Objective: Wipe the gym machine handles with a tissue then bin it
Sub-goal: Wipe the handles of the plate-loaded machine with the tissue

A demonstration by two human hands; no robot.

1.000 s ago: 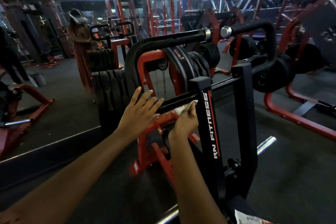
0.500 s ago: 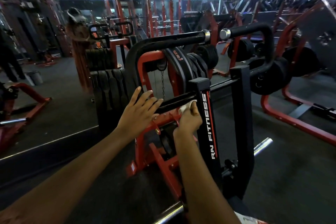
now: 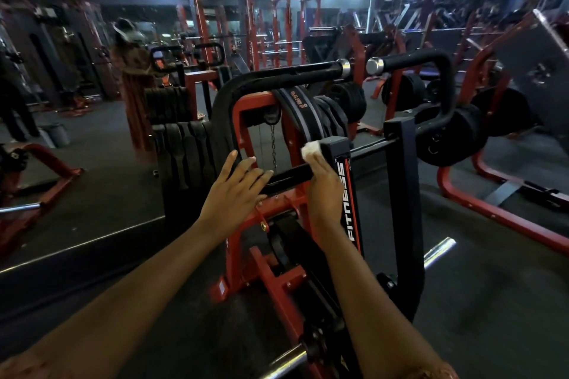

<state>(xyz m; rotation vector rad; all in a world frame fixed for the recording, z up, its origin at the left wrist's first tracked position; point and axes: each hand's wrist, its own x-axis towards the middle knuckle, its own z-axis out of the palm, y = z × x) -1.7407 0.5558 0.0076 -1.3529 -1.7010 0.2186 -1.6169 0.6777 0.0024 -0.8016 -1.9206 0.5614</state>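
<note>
Above the black crossbar [image 3: 291, 176] the red frame [image 3: 238, 120] leaves an opening, split by a hanging chain [image 3: 273, 144] (weight plates [image 3: 303, 108] crowd behind). The lettered post [image 3: 344, 172] blocks the bar's right end, where the right hand [image 3: 323, 183] pinches the tissue [image 3: 309, 149]; right of the post lies an open gap.

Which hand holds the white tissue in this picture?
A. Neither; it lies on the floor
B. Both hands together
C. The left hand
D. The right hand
D: the right hand holds the white tissue against the black upright, while the left hand rests with straight fingers on the black crossbar.
</note>
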